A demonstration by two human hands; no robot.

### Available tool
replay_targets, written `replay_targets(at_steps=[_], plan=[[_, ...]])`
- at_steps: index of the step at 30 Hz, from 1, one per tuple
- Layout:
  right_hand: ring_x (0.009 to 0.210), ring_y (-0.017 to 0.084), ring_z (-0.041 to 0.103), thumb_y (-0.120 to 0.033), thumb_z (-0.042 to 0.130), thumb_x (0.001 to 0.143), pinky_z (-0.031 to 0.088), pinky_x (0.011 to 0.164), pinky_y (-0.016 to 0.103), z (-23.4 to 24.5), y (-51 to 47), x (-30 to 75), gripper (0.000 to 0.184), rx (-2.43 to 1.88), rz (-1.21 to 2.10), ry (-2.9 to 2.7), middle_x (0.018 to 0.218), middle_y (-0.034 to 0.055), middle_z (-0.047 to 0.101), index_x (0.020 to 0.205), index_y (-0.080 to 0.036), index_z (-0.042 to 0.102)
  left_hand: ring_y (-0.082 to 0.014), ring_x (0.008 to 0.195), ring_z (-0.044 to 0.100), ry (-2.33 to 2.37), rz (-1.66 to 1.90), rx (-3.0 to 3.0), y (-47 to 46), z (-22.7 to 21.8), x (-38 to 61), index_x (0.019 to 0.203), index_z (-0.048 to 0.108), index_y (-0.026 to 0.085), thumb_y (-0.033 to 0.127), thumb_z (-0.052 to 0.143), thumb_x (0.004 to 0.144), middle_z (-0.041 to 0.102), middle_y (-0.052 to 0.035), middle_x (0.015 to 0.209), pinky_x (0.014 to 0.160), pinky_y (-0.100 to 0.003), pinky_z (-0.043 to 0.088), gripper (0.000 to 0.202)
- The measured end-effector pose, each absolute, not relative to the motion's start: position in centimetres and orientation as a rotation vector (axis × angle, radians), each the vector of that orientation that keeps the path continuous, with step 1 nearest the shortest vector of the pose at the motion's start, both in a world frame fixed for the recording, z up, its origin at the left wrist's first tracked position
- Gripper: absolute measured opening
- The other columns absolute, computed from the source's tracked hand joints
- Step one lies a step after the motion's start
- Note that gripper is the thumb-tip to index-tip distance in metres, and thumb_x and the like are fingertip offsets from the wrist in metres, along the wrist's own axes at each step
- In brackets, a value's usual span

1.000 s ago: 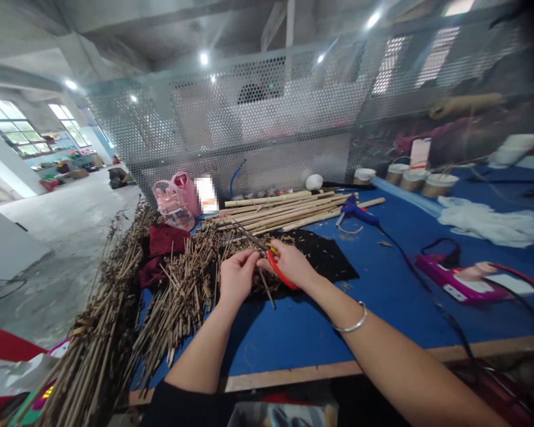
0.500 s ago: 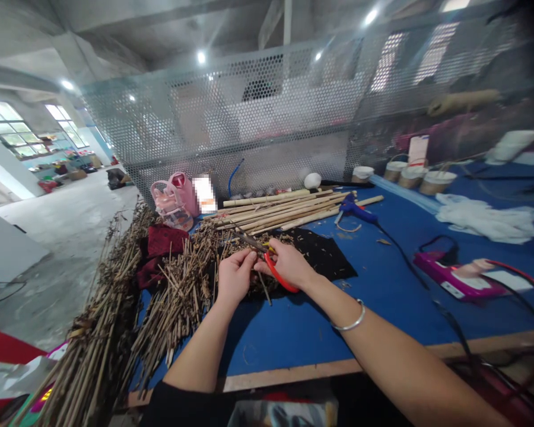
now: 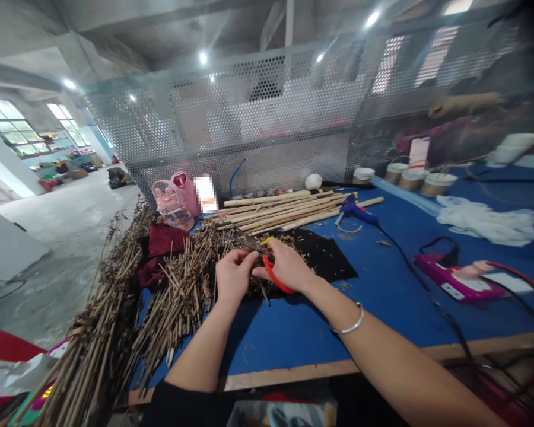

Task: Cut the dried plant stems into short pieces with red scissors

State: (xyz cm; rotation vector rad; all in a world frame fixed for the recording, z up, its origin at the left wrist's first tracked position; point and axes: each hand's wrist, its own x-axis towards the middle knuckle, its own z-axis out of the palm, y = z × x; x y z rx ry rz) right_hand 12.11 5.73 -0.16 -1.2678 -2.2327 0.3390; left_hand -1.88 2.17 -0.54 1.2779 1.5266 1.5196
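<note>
My right hand (image 3: 290,265) is closed round a pair of scissors (image 3: 272,275) with red and yellow handles. Their dark blades point up and left, just above the fingertips of my left hand (image 3: 234,277). That hand is pinched, apparently on a thin dried stem (image 3: 265,293) whose lower end shows between the two hands; the fingers hide most of it. Under and beyond both hands lies a black cloth (image 3: 324,255) with plant scraps on it. A heap of cut dried stalks (image 3: 184,290) spreads to the left of my left hand.
A long bundle of dried stalks (image 3: 93,338) lies along the table's left edge. Pale sticks (image 3: 276,213) lie behind my hands, with a blue glue gun (image 3: 356,210) at their right. A purple power strip (image 3: 454,279), its cables and white gloves (image 3: 485,219) are on the right.
Both hands have stayed nearly in place over the black cloth. The scissors and my right hand have shifted very slightly to the left and turned a little.
</note>
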Motion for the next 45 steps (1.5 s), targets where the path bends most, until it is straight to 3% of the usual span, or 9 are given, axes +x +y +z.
replay_targets(at_steps=[7, 18, 26, 32, 35, 39, 45], plan=[[0.066, 0.017, 0.056, -0.055, 0.059, 0.068, 0.032, 0.054, 0.023, -0.9, 5.5, 11.6, 0.043, -1.312, 0.448, -2.159, 0.074, 0.0027, 0.059, 0.088, -0.02, 0.043, -0.0069, 0.046, 0.045, 1.512, 1.548, 1.243, 2.2, -0.6, -1.8, 0.071, 0.065, 0.013, 0.039, 0.066, 0.064, 0.058, 0.0015, 0.056, 0.044, -0.018, 0.037, 0.027], [0.053, 0.012, 0.048, -0.05, 0.056, 0.072, 0.028, 0.048, 0.02, -1.2, 6.6, 12.3, 0.032, -1.247, 0.561, -2.177, 0.059, -0.0028, 0.053, 0.07, -0.021, 0.043, -0.0075, 0.044, 0.048, 1.507, 1.521, 1.216, 2.1, -0.2, -1.9, 0.08, 0.068, 0.013, 0.038, 0.061, 0.069, 0.063, -0.0018, 0.062, 0.04, -0.018, 0.039, 0.028], [0.068, 0.014, 0.056, -0.041, 0.065, 0.068, 0.036, 0.058, 0.022, -0.7, 6.0, 12.4, 0.035, -1.131, 0.669, -2.199, 0.08, 0.0016, 0.061, 0.09, -0.021, 0.045, -0.0067, 0.041, 0.047, 1.389, 1.454, 1.25, 1.8, 0.2, -1.7, 0.071, 0.065, 0.012, 0.036, 0.055, 0.074, 0.061, -0.0003, 0.058, 0.038, -0.017, 0.037, 0.027], [0.054, 0.011, 0.049, -0.043, 0.061, 0.07, 0.031, 0.052, 0.02, -1.1, 6.1, 12.2, 0.029, -1.223, 0.626, -2.153, 0.061, -0.0037, 0.055, 0.082, -0.021, 0.046, -0.0078, 0.045, 0.048, 1.387, 1.453, 1.28, 2.0, -0.2, -1.9, 0.078, 0.067, 0.013, 0.04, 0.054, 0.074, 0.063, -0.0017, 0.065, 0.04, -0.018, 0.039, 0.03], [0.053, 0.011, 0.048, -0.045, 0.059, 0.071, 0.03, 0.05, 0.02, -1.0, 6.3, 12.3, 0.029, -1.245, 0.6, -2.118, 0.06, -0.0038, 0.054, 0.08, -0.021, 0.046, -0.0072, 0.044, 0.045, 1.366, 1.405, 1.307, 2.0, -0.3, -1.7, 0.088, 0.067, 0.014, 0.039, 0.055, 0.074, 0.062, -0.001, 0.063, 0.039, -0.017, 0.036, 0.031], [0.054, 0.011, 0.049, -0.048, 0.058, 0.071, 0.03, 0.049, 0.02, -0.8, 6.5, 12.6, 0.03, -1.255, 0.606, -2.098, 0.059, -0.0033, 0.054, 0.077, -0.021, 0.046, -0.0062, 0.039, 0.038, 1.324, 1.28, 1.378, 1.7, -0.2, -1.5, 0.087, 0.069, 0.014, 0.037, 0.054, 0.074, 0.056, 0.0011, 0.052, 0.036, -0.017, 0.032, 0.03], [0.052, 0.01, 0.046, -0.05, 0.059, 0.068, 0.03, 0.047, 0.02, -1.0, 6.7, 12.6, 0.033, -1.249, 0.609, -2.063, 0.06, -0.0028, 0.054, 0.07, -0.02, 0.045, -0.0073, 0.039, 0.042, 1.377, 1.288, 1.384, 1.6, -0.1, -1.5, 0.089, 0.069, 0.014, 0.038, 0.053, 0.075, 0.058, -0.0001, 0.053, 0.036, -0.017, 0.032, 0.032]])
